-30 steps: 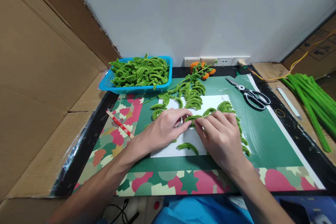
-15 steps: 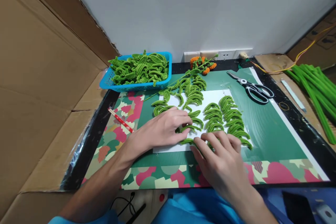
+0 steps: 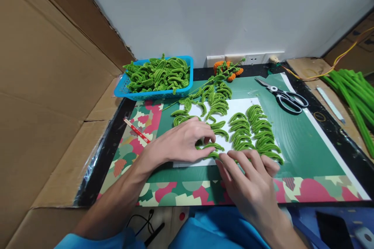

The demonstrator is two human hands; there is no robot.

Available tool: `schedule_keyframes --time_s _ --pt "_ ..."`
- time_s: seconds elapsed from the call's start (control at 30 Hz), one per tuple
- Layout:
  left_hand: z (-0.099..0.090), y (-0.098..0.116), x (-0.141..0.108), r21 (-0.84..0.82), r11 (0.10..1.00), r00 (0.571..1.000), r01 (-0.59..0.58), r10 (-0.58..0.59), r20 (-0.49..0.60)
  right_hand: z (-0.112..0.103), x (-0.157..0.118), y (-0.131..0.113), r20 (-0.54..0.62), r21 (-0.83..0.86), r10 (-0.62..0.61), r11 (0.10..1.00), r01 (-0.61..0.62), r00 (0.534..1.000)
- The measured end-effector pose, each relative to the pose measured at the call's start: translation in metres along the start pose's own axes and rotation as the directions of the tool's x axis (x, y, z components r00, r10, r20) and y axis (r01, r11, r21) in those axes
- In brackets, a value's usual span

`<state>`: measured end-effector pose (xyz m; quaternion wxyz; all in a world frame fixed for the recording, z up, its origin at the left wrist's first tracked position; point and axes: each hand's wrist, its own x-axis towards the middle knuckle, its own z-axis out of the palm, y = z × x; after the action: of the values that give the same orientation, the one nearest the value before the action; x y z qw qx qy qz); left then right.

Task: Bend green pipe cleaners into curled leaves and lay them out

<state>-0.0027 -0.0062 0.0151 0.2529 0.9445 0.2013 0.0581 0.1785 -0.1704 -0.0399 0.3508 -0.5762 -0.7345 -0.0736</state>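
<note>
Several curved, fuzzy green pipe-cleaner pieces [image 3: 241, 130] lie in overlapping columns on a white sheet of paper [image 3: 189, 164]. My left hand [image 3: 188, 140] rests over the lower left of the sheet, fingers bent, with a gap between thumb and forefinger beside some pieces. Close by on the right, my right hand [image 3: 249, 177] has its thumb and forefinger together at the end of a green pipe-cleaner piece [image 3: 212, 155] at the lower edge. Its other fingers curl over the paper and hide what lies beneath them.
A blue basket [image 3: 191, 74] heaped with green pieces stands at the back left. Behind the sheet lies a green stem with orange parts [image 3: 219, 68]. Scissors [image 3: 282, 95] and long green stems [image 3: 352, 97] are at the right; a red-wrapped stick [image 3: 137, 130] is at the left.
The view has shifted slightly. My right hand's fingertips have moved a little to the right, and my left thumb sits lower, nearer the bottom green pieces.
</note>
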Motion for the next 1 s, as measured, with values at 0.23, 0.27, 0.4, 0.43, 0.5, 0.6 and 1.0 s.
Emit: schedule_keyframes --time_s 0.23,0.27,0.4,0.43,0.5,0.6,1.0 --pt "-0.003 0.003 0.001 -0.026 1.000 0.998 -0.012 0.013 0.066 0.005 -0.021 -0.021 0.014 -0.038 0.009 0.999 -0.009 1.000" --pt "-0.003 0.003 0.001 -0.026 1.000 0.997 -0.016 0.018 0.077 0.006 -0.021 -0.022 0.021 -0.050 0.020 0.999 -0.019 1.000" --pt "-0.002 0.003 0.002 -0.040 0.999 0.995 -0.025 0.028 0.092 0.011 -0.015 -0.023 0.055 -0.085 0.049 0.995 -0.044 0.997" --pt "-0.001 0.003 0.002 -0.043 0.999 0.995 -0.024 0.028 0.095 0.012 -0.013 -0.023 0.061 -0.096 0.055 0.994 -0.049 0.997" --pt "-0.001 0.003 0.002 -0.048 0.999 0.995 -0.025 0.030 0.099 0.013 -0.010 -0.023 0.068 -0.122 0.070 0.991 -0.061 0.995" --pt "0.000 0.003 0.002 -0.048 0.998 0.995 -0.035 0.040 0.095 0.013 -0.006 -0.024 0.063 -0.145 0.091 0.986 -0.081 0.994" --pt "0.003 0.004 0.003 -0.044 0.997 0.996 -0.059 0.061 0.059 0.018 -0.002 -0.023 0.019 -0.111 0.128 0.986 -0.126 0.992"
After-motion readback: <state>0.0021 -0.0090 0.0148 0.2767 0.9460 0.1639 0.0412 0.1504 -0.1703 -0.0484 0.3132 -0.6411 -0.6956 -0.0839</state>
